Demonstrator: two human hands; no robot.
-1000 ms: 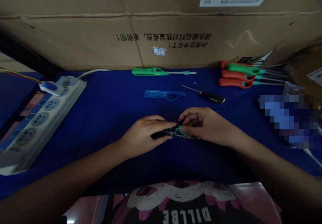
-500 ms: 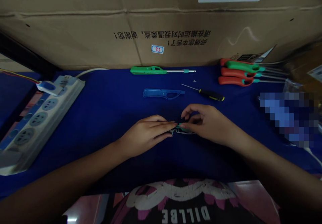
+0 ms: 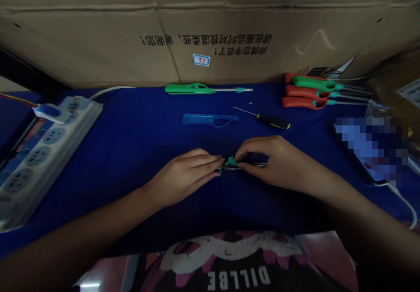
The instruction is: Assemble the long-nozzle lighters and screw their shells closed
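Note:
My left hand (image 3: 187, 174) lies over a dark lighter body on the blue cloth (image 3: 138, 152), fingers pressed together on its left part, most of it hidden. My right hand (image 3: 272, 161) pinches a small teal part (image 3: 231, 161) with thin wire at the middle of that body; a metal tube shows under its fingers. A blue lighter shell half (image 3: 210, 119) lies just beyond the hands. A small black-and-yellow screwdriver (image 3: 267, 119) lies to its right.
A green long-nosed lighter (image 3: 203, 89) lies at the foot of a big cardboard box (image 3: 210, 34). Red and green lighters (image 3: 311, 92) are stacked at back right. A power strip (image 3: 39, 152) sits at left. A blurred patch covers an object at right.
My right hand has shifted slightly right and its fingers have closed onto the teal part. The left hand has stayed on the dark body. The view has tilted a little.

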